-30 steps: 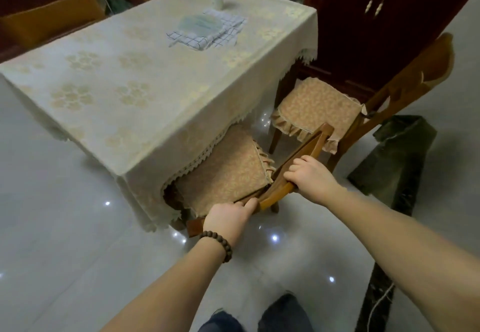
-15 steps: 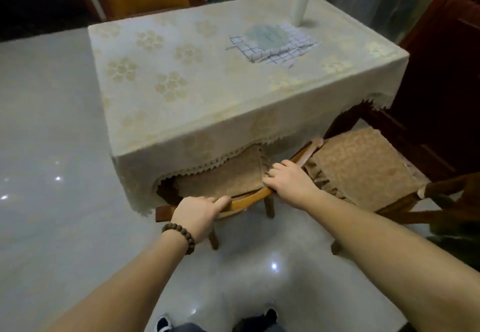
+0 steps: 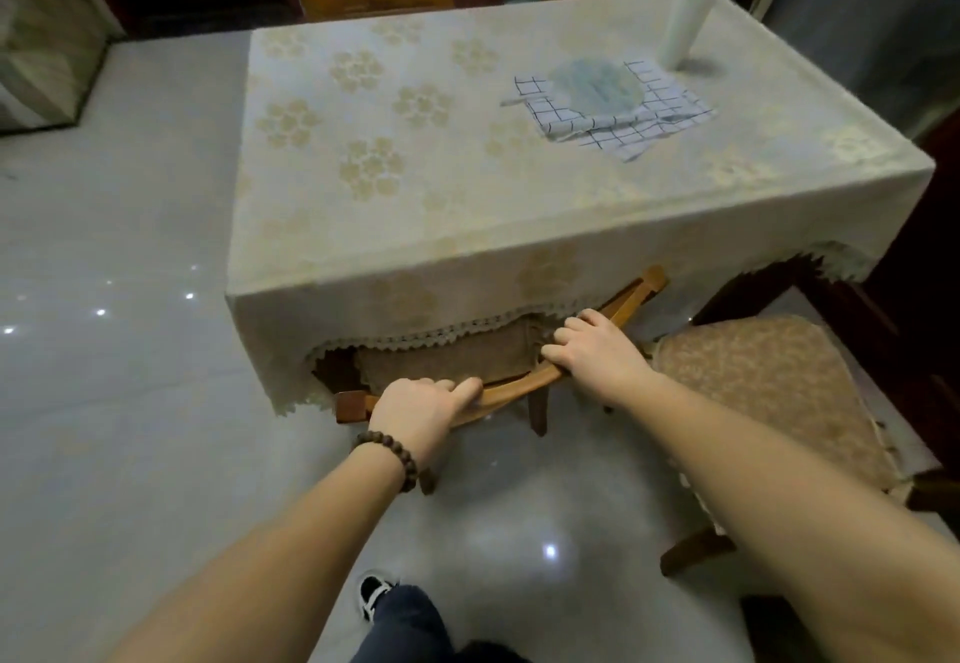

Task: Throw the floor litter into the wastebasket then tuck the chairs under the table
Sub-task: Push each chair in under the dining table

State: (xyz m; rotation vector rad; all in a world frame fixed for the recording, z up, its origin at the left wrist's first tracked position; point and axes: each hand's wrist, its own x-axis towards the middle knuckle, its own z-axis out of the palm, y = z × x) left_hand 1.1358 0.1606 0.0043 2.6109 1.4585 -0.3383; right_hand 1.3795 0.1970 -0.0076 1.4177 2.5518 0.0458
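Two hands on one chair's curved top rail (image 3: 511, 392), seat already mostly beneath the table's cloth edge (image 3: 415, 337) just beyond the fingertips. Left hand (image 3: 421, 410) curled over the rail's left end, right hand (image 3: 592, 350) wrapped round its right half, fingers pressed together. Judged mid-tuck: next, probably a short push forward. Then the second chair (image 3: 769, 392), right of the right-hand fingers, untucked.

The chair (image 3: 511, 387) has slid further under the table (image 3: 519, 226) since the earlier views; its cushion (image 3: 447, 363) now lies mostly beneath the tablecloth fringe. The top rail has swung from slanted to nearly parallel with the table edge.
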